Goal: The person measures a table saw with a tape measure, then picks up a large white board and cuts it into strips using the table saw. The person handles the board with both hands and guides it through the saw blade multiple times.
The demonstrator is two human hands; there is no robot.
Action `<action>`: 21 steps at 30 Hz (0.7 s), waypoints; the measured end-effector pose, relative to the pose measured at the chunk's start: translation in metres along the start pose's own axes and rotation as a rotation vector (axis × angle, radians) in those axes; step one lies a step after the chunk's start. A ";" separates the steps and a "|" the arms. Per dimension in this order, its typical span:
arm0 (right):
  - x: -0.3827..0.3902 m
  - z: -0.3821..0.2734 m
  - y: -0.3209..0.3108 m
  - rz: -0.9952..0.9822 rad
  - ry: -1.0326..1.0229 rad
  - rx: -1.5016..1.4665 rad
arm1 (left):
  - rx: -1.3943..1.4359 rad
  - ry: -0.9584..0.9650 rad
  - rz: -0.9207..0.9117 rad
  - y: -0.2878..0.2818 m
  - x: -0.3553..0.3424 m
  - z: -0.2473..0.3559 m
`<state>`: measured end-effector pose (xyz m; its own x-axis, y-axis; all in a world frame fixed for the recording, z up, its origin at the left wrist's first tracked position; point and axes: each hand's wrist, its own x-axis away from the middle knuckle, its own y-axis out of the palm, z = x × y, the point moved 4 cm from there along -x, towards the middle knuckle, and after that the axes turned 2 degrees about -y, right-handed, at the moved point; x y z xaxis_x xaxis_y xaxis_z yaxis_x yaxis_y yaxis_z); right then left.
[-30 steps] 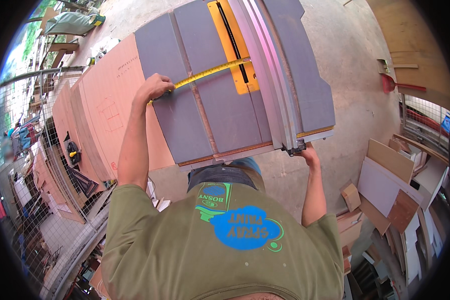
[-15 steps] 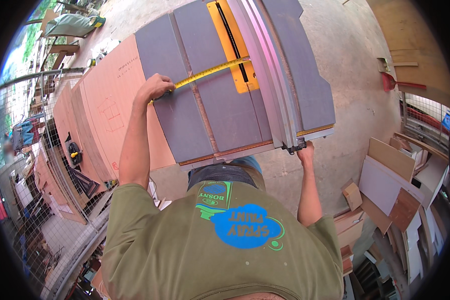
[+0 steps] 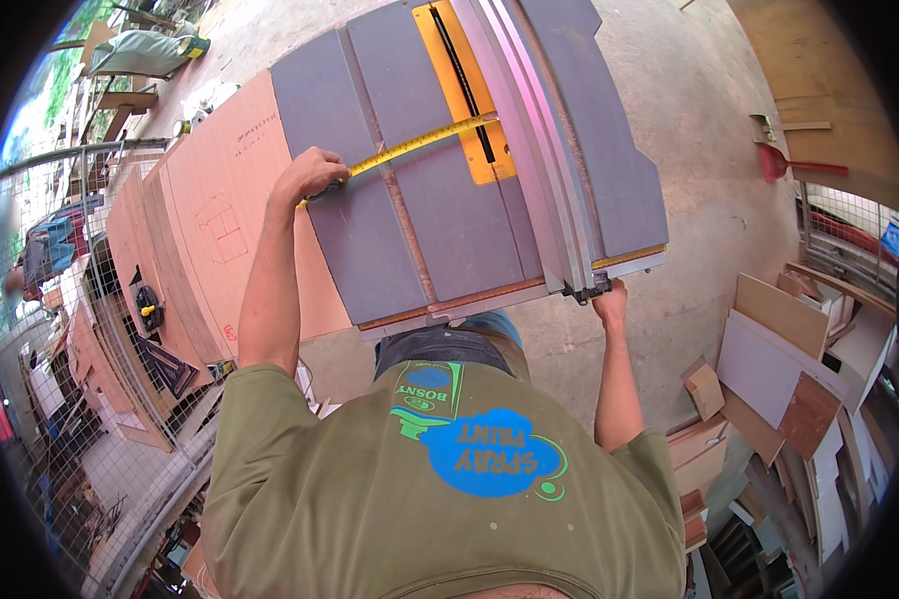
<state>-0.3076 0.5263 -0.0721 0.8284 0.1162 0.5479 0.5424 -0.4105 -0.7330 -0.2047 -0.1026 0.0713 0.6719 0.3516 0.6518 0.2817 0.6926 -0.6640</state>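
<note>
My left hand (image 3: pixel 316 175) is closed around a tape measure, whose case is mostly hidden by my fingers. Its yellow blade (image 3: pixel 418 144) runs out to the right across the grey table saw top (image 3: pixel 370 245), over the orange throat plate (image 3: pixel 449 80), and ends against the long metal rip fence (image 3: pixel 539 150). A dark slot lies in the plate. At the near end of the fence, my right hand (image 3: pixel 612 299) grips the black fence handle (image 3: pixel 591 292), its fingers partly hidden.
Left of the saw top is a wooden board (image 3: pixel 240 220) with pencil marks. A power tool (image 3: pixel 148 304) and a dark triangular square (image 3: pixel 168 367) lie farther left, by a wire fence (image 3: pixel 120 499). Offcut panels (image 3: pixel 769 359) lean at the right. A red dustpan (image 3: pixel 774 162) is beyond them.
Both hands, the tape blade and the rip fence hold nearly the same places. At the far left, behind the wire fence, a person's dark shape has shifted.
</note>
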 end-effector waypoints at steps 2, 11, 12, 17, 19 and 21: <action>-0.001 -0.001 -0.001 -0.021 0.021 -0.019 | -0.001 0.036 -0.002 -0.001 0.002 0.003; -0.007 0.007 0.005 -0.039 -0.030 -0.027 | -0.021 -0.038 0.012 -0.001 0.006 0.007; -0.009 0.008 0.006 -0.057 -0.049 -0.037 | -0.007 -0.036 0.021 -0.001 0.007 0.007; -0.009 0.007 0.004 -0.187 0.010 -0.210 | 0.023 -0.037 0.042 -0.001 0.007 0.005; -0.005 -0.001 0.000 -0.268 0.016 -0.291 | 0.023 -0.042 0.041 0.000 0.007 0.005; -0.002 -0.012 -0.007 -0.294 -0.007 -0.327 | 0.023 -0.046 0.040 0.000 0.005 0.004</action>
<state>-0.3150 0.5180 -0.0627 0.6468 0.2767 0.7107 0.6835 -0.6236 -0.3793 -0.2037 -0.0983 0.0764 0.6498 0.4080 0.6413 0.2389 0.6914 -0.6818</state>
